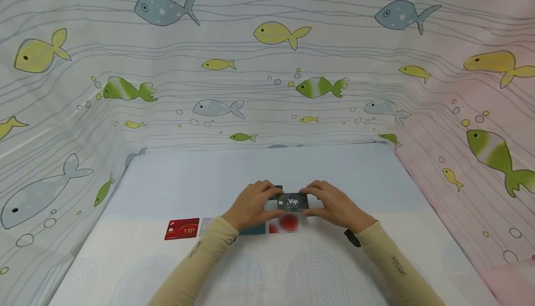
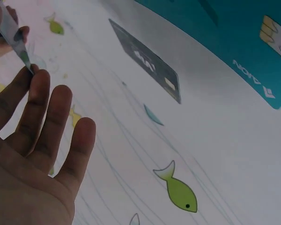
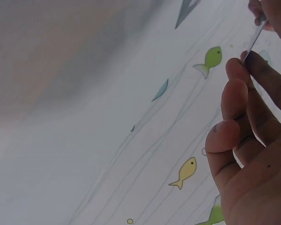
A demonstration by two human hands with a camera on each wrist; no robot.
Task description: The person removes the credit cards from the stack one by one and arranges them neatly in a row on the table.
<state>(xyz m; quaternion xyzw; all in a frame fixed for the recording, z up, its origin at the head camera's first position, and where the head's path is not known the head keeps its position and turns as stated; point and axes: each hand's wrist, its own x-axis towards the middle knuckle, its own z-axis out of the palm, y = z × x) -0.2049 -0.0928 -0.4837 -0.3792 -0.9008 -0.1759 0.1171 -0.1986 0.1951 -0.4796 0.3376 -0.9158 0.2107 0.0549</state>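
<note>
Both hands hold one dark grey bank-style card [image 1: 292, 201] lettered "Vip", raised and facing the head camera. My left hand [image 1: 252, 204] pinches its left side between thumb and fingers; my right hand [image 1: 334, 205] does the same at the right side. In the right wrist view the held card [image 3: 255, 40] shows as a thin edge at the fingertips. Another dark card [image 1: 279, 187] lies on the table behind, partly hidden by the left fingers. The left wrist view shows this grey card [image 2: 147, 61] with its chip.
A row of cards lies nearer the body: a red VIP card [image 1: 182, 229], a pale card [image 1: 206, 224] partly covered by the left sleeve, a teal card [image 1: 255, 230] and a white card with red circles [image 1: 288, 224]. Fish-patterned cloth [image 1: 259, 83] walls the white table [image 1: 188, 171].
</note>
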